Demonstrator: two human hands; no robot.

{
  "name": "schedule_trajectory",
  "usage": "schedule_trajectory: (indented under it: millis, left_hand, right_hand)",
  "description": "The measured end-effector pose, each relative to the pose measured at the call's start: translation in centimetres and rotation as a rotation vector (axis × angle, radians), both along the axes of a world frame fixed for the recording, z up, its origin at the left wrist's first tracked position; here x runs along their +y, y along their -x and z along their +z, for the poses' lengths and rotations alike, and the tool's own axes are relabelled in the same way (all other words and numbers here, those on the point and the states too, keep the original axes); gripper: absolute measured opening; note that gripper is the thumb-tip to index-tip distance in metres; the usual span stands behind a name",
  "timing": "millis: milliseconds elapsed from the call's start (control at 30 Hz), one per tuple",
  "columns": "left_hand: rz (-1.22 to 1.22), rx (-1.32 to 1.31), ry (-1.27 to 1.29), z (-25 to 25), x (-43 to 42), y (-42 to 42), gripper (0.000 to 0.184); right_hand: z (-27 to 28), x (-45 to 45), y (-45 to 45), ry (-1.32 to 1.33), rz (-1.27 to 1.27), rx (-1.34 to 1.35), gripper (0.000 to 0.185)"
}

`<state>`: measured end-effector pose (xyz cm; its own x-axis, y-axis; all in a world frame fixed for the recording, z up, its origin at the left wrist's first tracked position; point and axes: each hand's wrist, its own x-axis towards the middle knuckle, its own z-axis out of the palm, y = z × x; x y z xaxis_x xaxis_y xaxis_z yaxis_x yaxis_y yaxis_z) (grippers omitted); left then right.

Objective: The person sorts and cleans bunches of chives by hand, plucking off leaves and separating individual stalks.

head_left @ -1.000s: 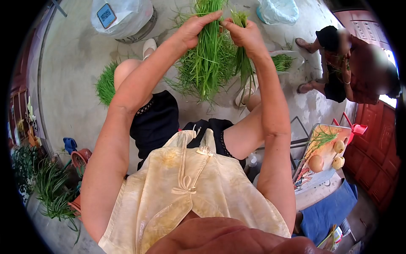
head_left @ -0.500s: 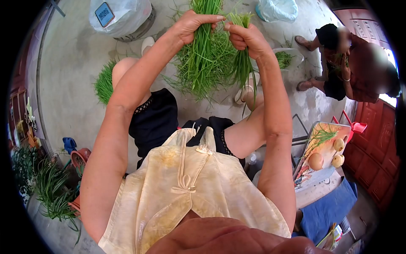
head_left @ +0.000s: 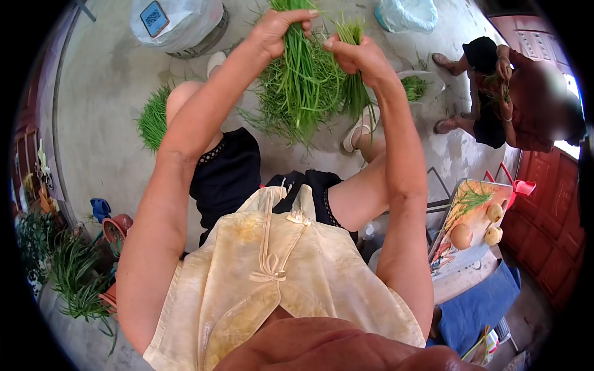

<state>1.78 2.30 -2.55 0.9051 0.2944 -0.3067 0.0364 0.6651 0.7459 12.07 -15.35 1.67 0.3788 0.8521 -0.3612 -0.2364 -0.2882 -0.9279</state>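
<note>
Partly, the left hand hides the long greens clamped in its grip, their top cut off; the right clasps a bunch, fingertips obscured.

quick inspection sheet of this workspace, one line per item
surface: concrete floor, stray blades scattered
job's things: long green bunch, smaller green bunch, loose pile beneath
clutter: QR-code card or phone on white bag; patterned board with three roundish items at right
hands: left hand grips the long green bunch, right hand the smaller green bunch
cables: nothing seen
surroundings: another person and red doors right, potted plants left
</note>
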Motion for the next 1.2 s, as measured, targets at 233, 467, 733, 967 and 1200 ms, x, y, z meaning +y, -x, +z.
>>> schedule_trajectory:
  millis: [233, 467, 733, 967, 1200]
  left_hand:
    - [-0.112, 0.092, -0.212, 2.3, 0.2, 1.3, 0.018]
    - [-0.367, -0.153, 0.248, 1.6, 0.5, 1.4, 0.042]
    - [-0.311, -0.295, 0.377, 0.9, -0.4, 0.7, 0.050]
    - [-0.354, -0.300, 0.343, 1.2, -0.7, 1.1, 0.051]
    - [-0.455, -0.259, 0.268, -0.7, -0.6, 1.4, 0.031]
  right_hand:
    - [1.0, -3.2, -4.6, -0.333, -0.075, 0.182, 0.019]
    - [3.9, -5.6, -8.0, -0.753, -0.117, 0.504, 0.009]
    - [2.8, -2.2, -3.0, -0.460, -0.145, 0.344, 0.016]
    - [2.4, -1.4, -4.2, -0.507, -0.272, 0.392, 0.016]
    - [1.6, -0.7, -4.3, -0.497, -0.344, 0.332, 0.016]
